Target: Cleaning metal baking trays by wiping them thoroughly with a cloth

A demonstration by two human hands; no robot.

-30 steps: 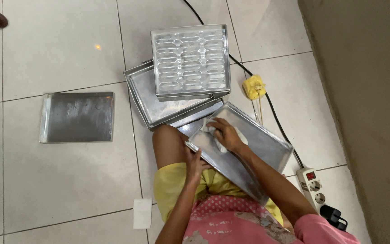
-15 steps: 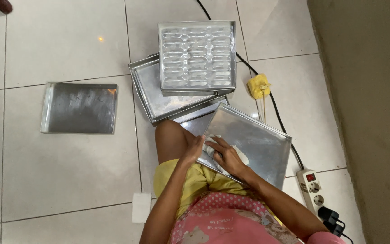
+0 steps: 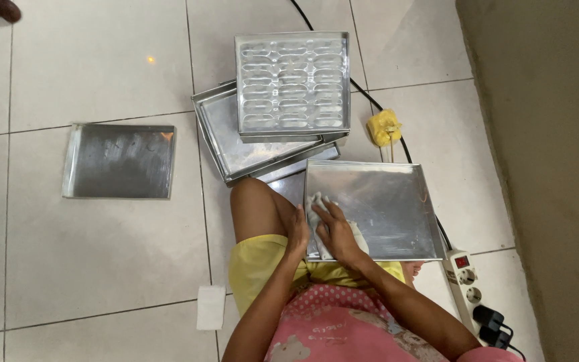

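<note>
A square metal baking tray [image 3: 383,201] rests on my lap, held level. My left hand [image 3: 297,233] grips its left edge beside my bare knee. My right hand [image 3: 335,231] presses a pale crumpled cloth [image 3: 316,201] against the tray's inner surface near the left side. Beyond my knee lies a stack of metal trays [image 3: 236,144], and on top of it sits a moulded tray [image 3: 291,84] with rows of oblong cavities.
A single flat tray [image 3: 120,161] lies on the tiled floor to the left. A yellow brush or sponge [image 3: 384,127] and a black cable [image 3: 370,100] lie behind the stack. A white power strip [image 3: 465,285] sits at right, a small white paper [image 3: 210,307] near my leg.
The tray on my lap has turned from a slanted position to lie square. My right hand with the cloth has slid toward the tray's left side.
</note>
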